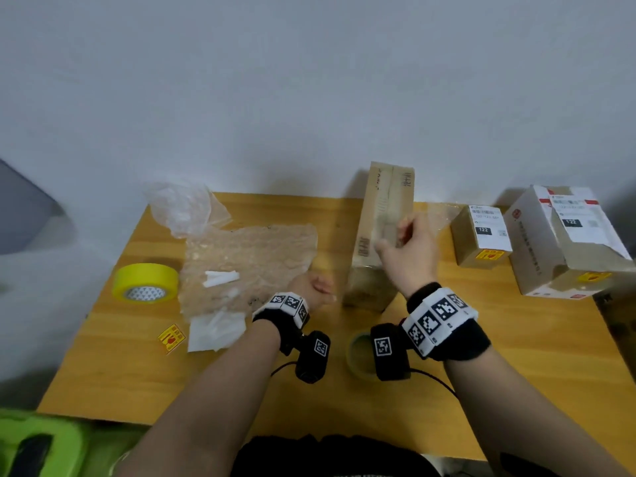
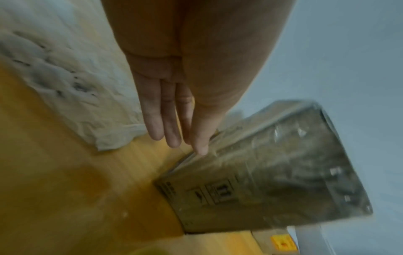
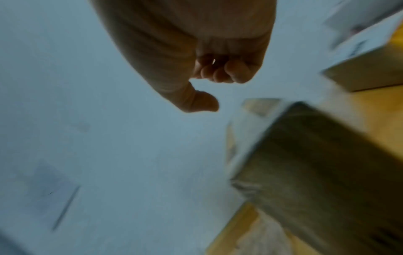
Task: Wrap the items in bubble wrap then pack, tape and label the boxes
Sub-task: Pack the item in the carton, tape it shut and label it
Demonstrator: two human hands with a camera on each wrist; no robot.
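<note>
A tall cardboard box (image 1: 382,218) (image 2: 272,172) (image 3: 316,172) stands upright at the middle of the table, with glossy clear tape on its faces. My left hand (image 1: 318,287) (image 2: 172,131) is at its lower left, fingers straight and thumb tip touching the box's edge. My right hand (image 1: 406,249) (image 3: 222,72) hovers before the box's upper right face with fingers curled and nothing seen inside them. A clear film (image 1: 444,215) shows just right of that hand; the blur hides whether it is held. A clear tape roll (image 1: 359,356) lies under my right wrist.
A bubble wrap sheet (image 1: 247,259) (image 2: 65,86) lies at left with white paper scraps (image 1: 216,330). A yellow tape roll (image 1: 146,282) and a yellow sticker (image 1: 171,338) sit further left. Two labelled boxes (image 1: 481,235) (image 1: 568,242) stand at right on the wooden table (image 1: 499,339).
</note>
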